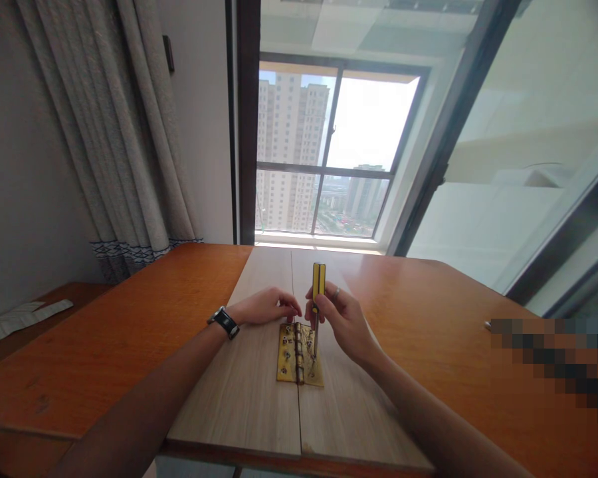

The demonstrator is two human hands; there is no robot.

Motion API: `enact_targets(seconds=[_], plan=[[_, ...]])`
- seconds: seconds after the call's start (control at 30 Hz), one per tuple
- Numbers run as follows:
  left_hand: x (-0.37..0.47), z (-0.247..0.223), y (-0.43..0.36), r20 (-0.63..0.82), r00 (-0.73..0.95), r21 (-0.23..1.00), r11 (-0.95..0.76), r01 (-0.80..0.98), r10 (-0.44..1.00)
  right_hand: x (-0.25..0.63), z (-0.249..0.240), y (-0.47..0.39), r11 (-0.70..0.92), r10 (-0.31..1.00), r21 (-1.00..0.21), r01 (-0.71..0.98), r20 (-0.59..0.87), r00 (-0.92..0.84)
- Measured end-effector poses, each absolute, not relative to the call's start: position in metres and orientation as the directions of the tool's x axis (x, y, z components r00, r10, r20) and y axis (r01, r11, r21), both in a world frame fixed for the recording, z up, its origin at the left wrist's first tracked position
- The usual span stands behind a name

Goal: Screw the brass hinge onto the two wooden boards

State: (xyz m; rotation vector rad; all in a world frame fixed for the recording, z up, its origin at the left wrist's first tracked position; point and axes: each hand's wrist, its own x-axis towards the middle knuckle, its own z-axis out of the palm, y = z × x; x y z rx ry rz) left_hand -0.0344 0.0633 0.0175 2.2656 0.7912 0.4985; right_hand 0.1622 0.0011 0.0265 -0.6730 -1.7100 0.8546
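Note:
My right hand (341, 318) grips a screwdriver with a yellow and black handle (319, 282), held upright. The thin shaft points down over the right leaf of a brass-coloured hinge (286, 365); whether the tip touches a screw is too small to tell. Opened flat, the hinge straddles the seam between two pale wooden boards (244, 405). Dark screws or holes dot both leaves. Just beyond the hinge's far edge, my left hand (272, 307) rests over the left board, fingers loosely bent and thumb apart, with nothing visible in it. A dark watch (224, 322) circles that wrist.
Beneath the boards lies an orange-brown wooden table (413, 299), its far edge against a window (329, 153). A grey curtain (114, 133) hangs at the left, above pale strips (40, 317). A blurred-out patch (563, 358) covers something on the right.

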Motion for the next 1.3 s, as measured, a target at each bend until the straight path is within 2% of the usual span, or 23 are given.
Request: enact_targets(seconds=[0.5,1.07,1.3], plan=[[-0.0324,0.0155,0.0619,0.131,0.743,0.702,-0.59,0.398,0.656,0.1609,0.028,0.0,0.544,0.815,-0.839,0.004,0.527,-0.239],[-0.0325,0.0148,0.0635,0.17,0.728,0.663,-0.623,0.414,0.665,0.1597,0.0355,-0.0077,0.574,0.757,-0.812,-0.107,0.576,-0.307],[-0.0327,0.0134,0.0613,0.181,0.696,0.668,-0.606,0.432,0.695,0.1621,0.0336,-0.0022,0.619,0.757,-0.783,-0.064,0.616,-0.22]])
